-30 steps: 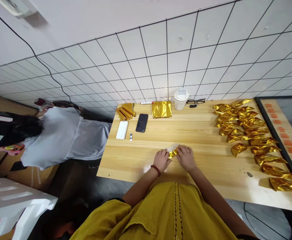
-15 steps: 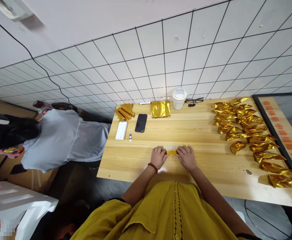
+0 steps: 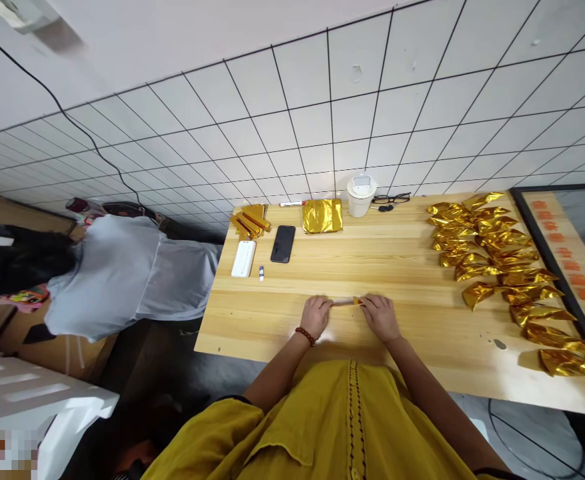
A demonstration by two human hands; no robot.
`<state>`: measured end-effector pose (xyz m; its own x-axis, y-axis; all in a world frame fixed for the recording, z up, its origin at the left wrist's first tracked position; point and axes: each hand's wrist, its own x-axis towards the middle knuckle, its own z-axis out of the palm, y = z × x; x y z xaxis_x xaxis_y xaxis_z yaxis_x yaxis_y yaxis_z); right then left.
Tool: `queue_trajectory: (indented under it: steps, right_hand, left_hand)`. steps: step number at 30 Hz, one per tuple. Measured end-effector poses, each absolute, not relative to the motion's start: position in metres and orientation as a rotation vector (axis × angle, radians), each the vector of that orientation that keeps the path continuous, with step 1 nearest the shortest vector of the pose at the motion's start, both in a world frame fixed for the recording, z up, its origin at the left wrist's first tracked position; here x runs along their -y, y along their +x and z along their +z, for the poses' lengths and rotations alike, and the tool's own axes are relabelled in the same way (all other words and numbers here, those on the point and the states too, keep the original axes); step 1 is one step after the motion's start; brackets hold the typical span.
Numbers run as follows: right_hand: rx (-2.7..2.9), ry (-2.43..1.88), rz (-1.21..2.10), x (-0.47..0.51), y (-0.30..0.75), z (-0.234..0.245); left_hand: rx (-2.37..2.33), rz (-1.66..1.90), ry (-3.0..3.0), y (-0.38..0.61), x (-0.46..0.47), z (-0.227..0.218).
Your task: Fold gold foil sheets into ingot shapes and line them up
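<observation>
A narrow folded strip of gold foil paper [image 3: 346, 301] lies on the wooden table [image 3: 402, 267] right in front of me. My left hand [image 3: 315, 315], with a red bead bracelet on the wrist, pinches its left end. My right hand [image 3: 381, 317] presses down on its right end with the fingers together. Both hands rest on the tabletop, a strip's length apart.
Several folded gold foil pieces [image 3: 502, 267] lie along the table's right side. At the back are a stack of gold sheets [image 3: 323, 216], gold bars [image 3: 249, 222], a black phone [image 3: 283, 244], a white box [image 3: 243, 259], a white cup [image 3: 362, 196] and glasses [image 3: 391, 199]. A person in a grey shirt [image 3: 122, 273] bends at the left.
The loosely bunched gold paper between my hands has been flattened into a thin strip, and my hands have moved slightly apart along it.
</observation>
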<state>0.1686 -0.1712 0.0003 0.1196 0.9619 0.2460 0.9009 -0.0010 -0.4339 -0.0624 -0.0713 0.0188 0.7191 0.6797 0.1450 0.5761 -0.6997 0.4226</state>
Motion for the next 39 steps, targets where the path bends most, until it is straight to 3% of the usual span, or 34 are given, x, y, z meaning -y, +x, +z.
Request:
queue_trajectory:
  steps: [25, 39]
  right_hand:
    - [1.905, -1.948, 0.387, 0.166, 0.164, 0.016]
    - [1.642, -2.131, 0.377, 0.161, 0.163, 0.011]
  left_hand:
    - [-0.976, 0.286, 2.495, -0.068, 0.072, 0.029]
    - [-1.152, 0.137, 2.433, -0.054, 0.053, 0.036]
